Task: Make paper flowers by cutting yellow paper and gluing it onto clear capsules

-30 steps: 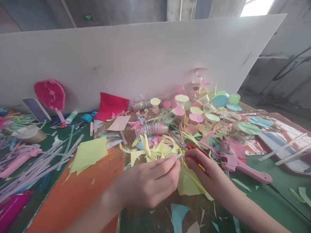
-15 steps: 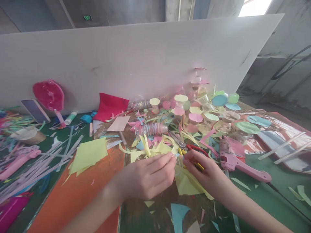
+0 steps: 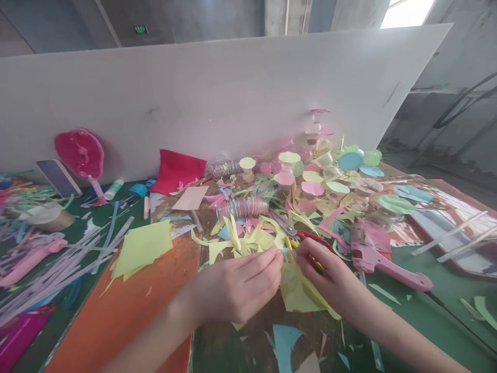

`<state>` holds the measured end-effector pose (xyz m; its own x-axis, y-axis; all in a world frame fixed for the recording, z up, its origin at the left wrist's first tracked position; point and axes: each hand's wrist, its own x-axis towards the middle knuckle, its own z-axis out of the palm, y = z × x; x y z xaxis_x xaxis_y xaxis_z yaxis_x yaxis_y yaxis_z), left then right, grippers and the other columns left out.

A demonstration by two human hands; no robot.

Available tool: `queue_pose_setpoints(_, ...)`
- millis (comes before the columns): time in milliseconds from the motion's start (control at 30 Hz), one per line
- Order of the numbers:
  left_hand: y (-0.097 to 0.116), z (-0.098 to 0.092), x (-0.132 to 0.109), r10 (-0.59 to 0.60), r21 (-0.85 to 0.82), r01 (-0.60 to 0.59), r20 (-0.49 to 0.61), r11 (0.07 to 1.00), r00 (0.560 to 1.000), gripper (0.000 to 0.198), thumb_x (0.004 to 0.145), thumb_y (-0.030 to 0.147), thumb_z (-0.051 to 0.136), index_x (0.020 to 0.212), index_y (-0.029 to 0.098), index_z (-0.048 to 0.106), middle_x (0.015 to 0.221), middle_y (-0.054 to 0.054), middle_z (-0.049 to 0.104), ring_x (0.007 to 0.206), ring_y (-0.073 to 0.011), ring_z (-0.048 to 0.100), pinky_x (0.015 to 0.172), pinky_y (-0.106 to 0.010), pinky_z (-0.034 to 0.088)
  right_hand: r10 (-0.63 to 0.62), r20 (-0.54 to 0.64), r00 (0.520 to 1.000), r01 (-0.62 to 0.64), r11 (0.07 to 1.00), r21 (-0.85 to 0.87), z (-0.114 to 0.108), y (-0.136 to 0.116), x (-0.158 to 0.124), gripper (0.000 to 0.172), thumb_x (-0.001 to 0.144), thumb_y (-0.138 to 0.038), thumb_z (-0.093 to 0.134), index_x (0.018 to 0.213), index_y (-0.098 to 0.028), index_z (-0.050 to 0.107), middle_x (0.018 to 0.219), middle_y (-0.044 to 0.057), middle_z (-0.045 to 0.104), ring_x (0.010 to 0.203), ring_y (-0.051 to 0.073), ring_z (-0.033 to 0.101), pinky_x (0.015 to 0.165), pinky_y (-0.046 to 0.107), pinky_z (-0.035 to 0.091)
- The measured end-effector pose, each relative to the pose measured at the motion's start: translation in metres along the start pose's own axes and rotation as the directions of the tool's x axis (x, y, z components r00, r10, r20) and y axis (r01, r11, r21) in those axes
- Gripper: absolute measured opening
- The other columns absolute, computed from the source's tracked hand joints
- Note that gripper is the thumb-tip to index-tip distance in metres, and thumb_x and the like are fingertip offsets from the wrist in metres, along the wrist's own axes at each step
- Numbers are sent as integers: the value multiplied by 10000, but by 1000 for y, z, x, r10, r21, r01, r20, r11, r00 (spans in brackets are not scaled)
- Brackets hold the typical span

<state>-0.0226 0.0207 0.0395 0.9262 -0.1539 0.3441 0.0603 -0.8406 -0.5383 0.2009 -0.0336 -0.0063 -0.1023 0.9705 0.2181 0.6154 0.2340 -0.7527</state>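
Note:
My left hand (image 3: 244, 285) is closed in a pinch, its fingertips meeting a small, pale translucent piece (image 3: 286, 253) too tiny to name. My right hand (image 3: 324, 269) is also closed, thumb and forefinger together at the piece's right side; what those fingers grip is hidden. Beneath the hands lie yellow paper sheets (image 3: 301, 292). Just beyond the fingertips are red-handled scissors (image 3: 285, 224) and a yellow-handled tool partly covered by my right hand. Curled yellow paper strips (image 3: 240, 241) are heaped ahead of my left hand.
At right lies a pink glue gun (image 3: 373, 254) with a cord. Plastic cups topped with paper discs (image 3: 312, 188) crowd the back, beside a coiled clear tube (image 3: 243, 207). Yellow squares (image 3: 145, 243) rest on an orange board (image 3: 128, 311). A white panel (image 3: 174, 103) stands behind.
My fingertips have shifted slightly around the small piece, and my right hand sits a touch farther right from my left. The things on the table look the same.

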Motion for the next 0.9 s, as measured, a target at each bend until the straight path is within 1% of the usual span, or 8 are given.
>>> queue_pose_setpoints(233,3,4,0,-19,43,19,4,999,1000,240,926,80,483,1062,55,679,1063,-112,741,1091,-237,669,938,-307,573,-188,-73,979,175,972,-154,4,2,0,191,928,-145,376,759,-233,375,723,-13,495,690,161,480,636,275,401)
queue_pose_setpoints(333,1,6,-3,-44,32,44,-1,999,999,224,926,86,490,1060,47,666,1079,-130,731,1089,-248,670,917,-315,584,-201,-115,973,175,964,-199,4,4,-1,186,956,-160,376,786,-237,384,714,-17,498,668,160,488,628,278,402)
queue_pose_setpoints(433,-1,6,-5,-158,45,160,-47,986,986,166,914,69,518,1029,89,637,1096,-136,718,1093,-243,670,887,-309,600,-187,-194,963,129,952,-277,0,8,2,185,983,-216,373,800,-238,393,717,-7,511,681,179,503,642,306,411)
queue_pose_setpoints(500,-2,6,-5,-268,44,272,-78,961,960,157,899,28,518,994,128,595,1137,-146,697,1128,-231,654,904,-309,595,-177,-201,963,112,948,-298,-3,10,4,190,992,-237,363,807,-237,405,740,4,533,704,190,518,659,322,424)
queue_pose_setpoints(567,-2,6,-4,-361,26,364,-77,931,929,173,899,2,489,971,146,553,1162,-163,676,1154,-226,639,930,-327,582,-158,-166,973,109,956,-271,-4,10,4,182,998,-244,355,832,-236,429,779,16,563,734,195,538,679,330,440)
queue_pose_setpoints(667,-2,7,-5,-421,14,422,-55,907,906,197,922,2,414,983,154,523,1131,-166,680,1147,-224,642,906,-336,589,-112,-88,990,93,976,-196,-2,5,2,151,995,-294,373,926,-231,493,870,45,610,819,215,575,734,355,460)
queue_pose_setpoints(800,2,9,-2,-376,89,379,-49,921,925,201,905,0,458,1009,162,514,1064,-137,709,1083,-230,675,865,-340,603,3,21,1000,-2,1000,-23,0,-2,-3,254,982,-426,403,1055,-232,549,986,67,641,936,230,592,830,370,463)
queue_pose_setpoints(900,9,9,4,-336,71,342,-82,937,938,169,889,26,524,1013,141,530,1035,-147,716,1034,-252,696,842,-343,610,61,61,996,-68,992,104,1,-4,-4,314,976,-493,396,922,-229,557,905,35,626,856,195,579,772,308,458)
